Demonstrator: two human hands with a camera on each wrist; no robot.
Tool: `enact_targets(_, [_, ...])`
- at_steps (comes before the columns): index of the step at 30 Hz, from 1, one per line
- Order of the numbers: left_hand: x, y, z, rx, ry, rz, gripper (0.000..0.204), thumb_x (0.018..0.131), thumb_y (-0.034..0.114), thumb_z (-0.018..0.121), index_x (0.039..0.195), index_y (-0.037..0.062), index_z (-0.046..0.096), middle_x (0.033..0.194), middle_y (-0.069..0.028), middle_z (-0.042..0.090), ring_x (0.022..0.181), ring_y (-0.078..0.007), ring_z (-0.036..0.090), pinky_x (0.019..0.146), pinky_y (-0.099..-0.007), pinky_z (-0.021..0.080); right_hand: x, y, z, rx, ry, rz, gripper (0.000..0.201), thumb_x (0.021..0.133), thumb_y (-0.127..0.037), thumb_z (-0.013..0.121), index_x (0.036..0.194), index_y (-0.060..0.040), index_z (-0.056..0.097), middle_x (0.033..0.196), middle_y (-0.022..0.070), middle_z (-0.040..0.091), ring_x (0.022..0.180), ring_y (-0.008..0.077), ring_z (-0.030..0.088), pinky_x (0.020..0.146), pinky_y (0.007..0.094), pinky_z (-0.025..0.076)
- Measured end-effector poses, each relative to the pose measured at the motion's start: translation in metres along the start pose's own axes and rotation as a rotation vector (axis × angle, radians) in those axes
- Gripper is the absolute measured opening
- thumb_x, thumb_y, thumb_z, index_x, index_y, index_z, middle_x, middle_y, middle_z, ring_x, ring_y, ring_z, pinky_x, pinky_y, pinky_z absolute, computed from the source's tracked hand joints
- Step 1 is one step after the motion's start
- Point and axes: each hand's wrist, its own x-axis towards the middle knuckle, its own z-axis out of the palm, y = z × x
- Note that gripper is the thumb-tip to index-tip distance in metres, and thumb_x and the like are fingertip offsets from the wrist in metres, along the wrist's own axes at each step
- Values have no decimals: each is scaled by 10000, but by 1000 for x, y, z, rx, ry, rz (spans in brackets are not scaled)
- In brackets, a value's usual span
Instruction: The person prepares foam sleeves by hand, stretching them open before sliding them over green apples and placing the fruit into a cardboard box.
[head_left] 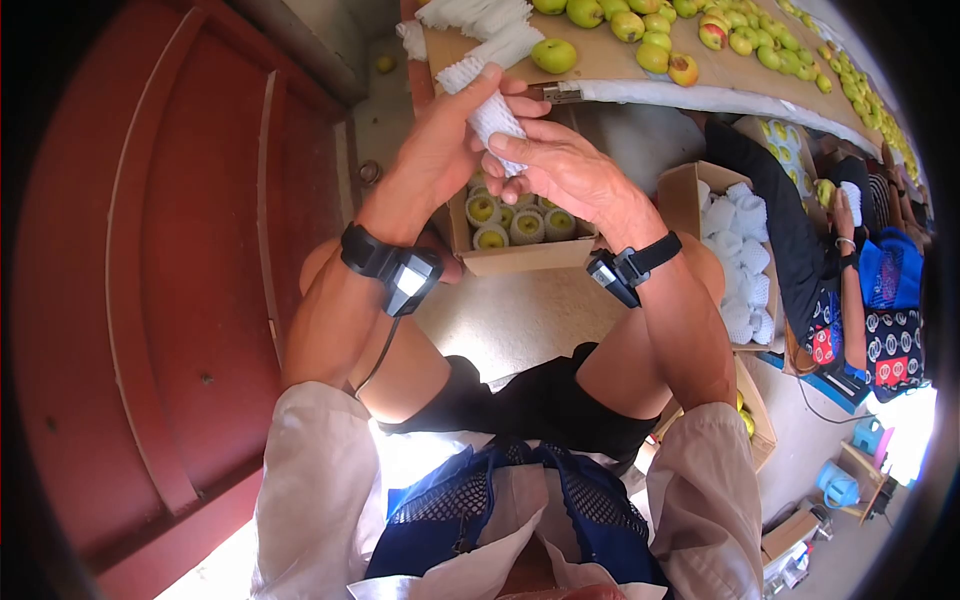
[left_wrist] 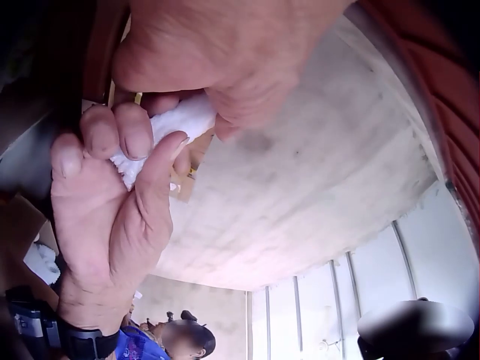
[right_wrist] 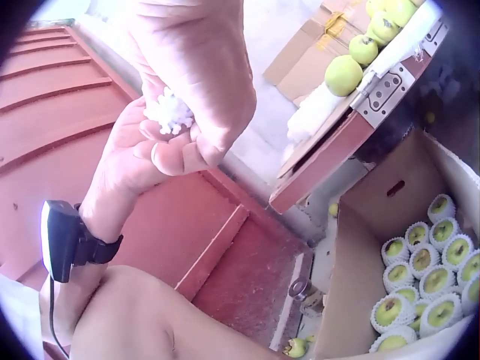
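A white foam net sleeve is held between both hands above the box, narrow and lengthwise. The left hand grips its upper part, thumb laid along it. At the lower end, the right hand pinches it between thumb and curled fingers. In the left wrist view the foam runs from under the left hand to the right hand's fingers. The right wrist view shows the sleeve's ruffled end between the right hand and the left hand. Whether anything is inside is hidden.
Below the hands, a cardboard box holds sleeved apples. Loose apples and stacked foam sleeves lie on the table. To the right, another box holds foam-wrapped items, beside a seated person. A red door stands left.
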Motion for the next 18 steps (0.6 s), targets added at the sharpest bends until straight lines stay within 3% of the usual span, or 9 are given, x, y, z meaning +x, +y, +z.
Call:
enact_targets(6, [3,2,-1,66,30,103,296,1084,355,491,1029,68,546,874,-57,619,1104,-278,676,897,-439,561,-3,-3,-2,-149,31,63,386,982,-360,684,1146,-14,639,928,61,659,824,171,668,662,276,504])
enact_targets(8, [15,-2,-16,-12,-43,277,270,1091,294,479,1005,47,547,878,-61,615,982,-253,674,876,-425,561,-14,-21,-4,-431,127,25,439,956,-426,688,1115,-18,659,935,75,696,833,168,688,676,275,510])
enact_targets(10, [10,5,-16,-61,-22,275,251,1078,259,515,1006,23,565,887,-74,610,932,-246,655,864,-412,550,-35,-39,0,-593,303,-69,388,958,-399,676,1061,-25,689,932,67,706,837,152,689,700,267,501])
enact_targets(12, [-3,8,-6,-104,109,273,197,1010,217,626,1033,22,640,906,-90,686,833,-230,692,769,-366,587,-60,-64,-5,-623,378,-186,385,985,-373,632,1161,-34,680,918,36,690,850,120,663,756,235,465])
enact_targets(14, [-9,12,2,-28,127,268,187,1044,229,586,1042,43,609,885,-64,646,805,-213,674,751,-365,598,-85,-80,-30,-682,288,-495,270,970,-274,598,1010,-34,714,913,50,717,834,121,684,693,249,478])
enact_targets(15, [-10,13,2,-21,110,263,191,1040,228,592,1039,39,613,889,-72,653,809,-217,675,754,-365,597,-95,-104,10,-465,625,-352,228,997,-240,653,1098,-37,681,820,49,678,702,109,634,600,224,481])
enact_targets(16, [-12,13,2,-16,88,257,194,1036,228,598,1037,35,616,893,-81,659,812,-221,675,758,-364,597,-108,-112,13,-483,734,-331,224,1000,-244,655,1076,-41,713,822,51,685,704,116,643,632,214,487])
enact_targets(17, [-13,13,1,-28,66,266,188,1040,231,593,1057,44,613,887,-72,650,829,-231,685,753,-360,600,-121,-112,6,-493,703,-324,234,1005,-247,648,1095,-39,706,824,55,688,739,120,657,661,209,495])
enact_targets(18, [-2,11,-20,-76,-61,197,207,1058,213,560,1054,8,585,916,-86,607,933,-242,636,848,-393,531,-134,-114,-4,-505,674,-317,245,1010,-250,642,1115,-37,700,827,59,690,774,125,670,691,204,503])
